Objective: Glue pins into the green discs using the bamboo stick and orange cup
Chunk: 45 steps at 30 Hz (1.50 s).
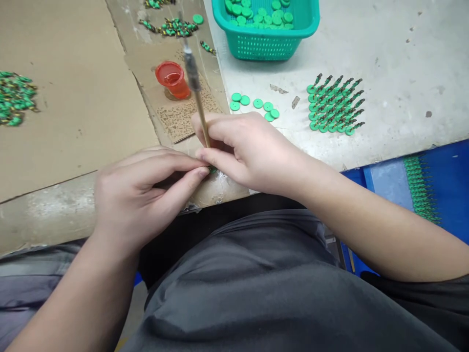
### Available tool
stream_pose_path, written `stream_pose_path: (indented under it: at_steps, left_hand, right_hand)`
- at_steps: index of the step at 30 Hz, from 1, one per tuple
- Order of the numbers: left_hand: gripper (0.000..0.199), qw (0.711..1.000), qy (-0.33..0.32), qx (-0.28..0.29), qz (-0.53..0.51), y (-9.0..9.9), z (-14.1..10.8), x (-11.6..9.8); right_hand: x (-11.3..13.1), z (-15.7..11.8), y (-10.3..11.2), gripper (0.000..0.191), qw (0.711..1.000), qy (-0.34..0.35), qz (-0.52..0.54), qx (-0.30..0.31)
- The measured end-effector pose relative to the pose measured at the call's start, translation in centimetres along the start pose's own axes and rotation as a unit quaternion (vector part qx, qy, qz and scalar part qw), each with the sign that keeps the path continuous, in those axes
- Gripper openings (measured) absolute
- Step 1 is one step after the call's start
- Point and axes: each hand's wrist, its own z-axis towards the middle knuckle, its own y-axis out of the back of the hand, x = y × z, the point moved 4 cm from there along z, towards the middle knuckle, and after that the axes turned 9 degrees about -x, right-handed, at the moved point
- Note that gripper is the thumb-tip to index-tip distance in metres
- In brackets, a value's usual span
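Note:
My left hand (146, 188) is closed in a pinch near the table's front edge, its thumb and forefinger on a small green piece (212, 169) that is mostly hidden. My right hand (242, 144) is closed around a thin brush-like stick (201, 110), with a gold-coloured lower shaft and a dark upper part, blurred at the top. The fingertips of both hands meet at the green piece. Just beyond them stands a red cup (179, 87) with liquid in it. Several loose green discs with holes, like buttons (258, 103), lie beyond my right hand.
A teal basket (264, 46) of green discs stands at the back. To the right, dark-and-green figures on discs (333, 107) stand in rows. Piles of small green-and-black pieces (16, 98) lie on cardboard (73, 98) at left and at the back (178, 28). More rows show in a blue tray (449, 181).

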Motion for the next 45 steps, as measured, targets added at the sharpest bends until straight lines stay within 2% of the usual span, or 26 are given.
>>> stream_pose_path:
  at_steps: [3, 4, 8, 10, 11, 16, 23, 27, 29, 32, 35, 40, 45]
  left_hand:
    - [0.013, 0.999, 0.034, -0.003, -0.025, -0.1, 0.2, 0.0]
    - [0.012, 0.998, 0.051, -0.006, -0.039, -0.1, 0.3, 0.1]
    - [0.008, 0.99, 0.115, -0.012, -0.075, -0.2, 0.3, 0.5]
    - [0.012, 0.987, 0.139, -0.017, -0.083, 0.1, 0.4, 0.5]
    - [0.015, 0.982, 0.16, -0.019, -0.098, 0.3, 0.5, 0.6]
    - [0.046, 0.926, 0.291, -0.009, -0.238, 1.5, 1.4, 0.0]
    - [0.073, 0.924, 0.286, 0.014, -0.255, 2.0, 3.0, -1.7]
    - [0.065, 0.938, 0.249, 0.031, -0.24, 1.2, 3.9, -2.3]
    - [0.053, 0.953, 0.215, 0.046, -0.21, 0.1, 4.6, -2.3]
    - [0.044, 0.988, 0.08, 0.077, -0.107, -2.8, 6.4, -2.9]
    - [0.033, 0.989, -0.027, 0.119, -0.078, -6.6, 8.5, -4.5]
    - [0.029, 0.979, -0.116, 0.15, -0.071, -12.6, 10.6, -7.9]
    - [0.032, 0.979, -0.163, 0.118, -0.033, -16.3, 10.8, -10.6]
  right_hand:
    - [-0.2, 0.0, -0.6, 0.035, 1.0, 0.021, 0.009, 0.012]
    - [-0.3, -0.2, -0.6, 0.035, 1.0, 0.019, 0.017, -0.001]
    - [-0.7, -3.2, 0.4, 0.031, 0.989, -0.024, 0.099, -0.107]
    - [-0.8, -5.4, 1.3, 0.031, 0.974, -0.058, 0.128, -0.177]
    - [-0.7, -6.5, 1.7, 0.027, 0.971, -0.066, 0.131, -0.191]
    - [-0.1, -10.5, 2.8, 0.021, 0.97, -0.042, 0.089, -0.224]
    - [-0.5, -12.6, 2.2, 0.016, 0.961, -0.021, 0.111, -0.254]
    - [-0.6, -14.3, 2.1, 0.016, 0.953, -0.028, 0.127, -0.273]
    - [-0.8, -15.5, 2.6, 0.018, 0.952, -0.026, 0.109, -0.287]
    - [-1.6, -17.6, 3.9, 0.021, 0.945, -0.05, 0.067, -0.315]
    - [-2.4, -19.7, 5.8, 0.02, 0.936, -0.086, 0.043, -0.34]
    - [-3.5, -22.1, 8.2, 0.021, 0.923, -0.122, 0.034, -0.362]
    - [-4.2, -22.9, 9.7, 0.021, 0.918, -0.136, 0.029, -0.37]
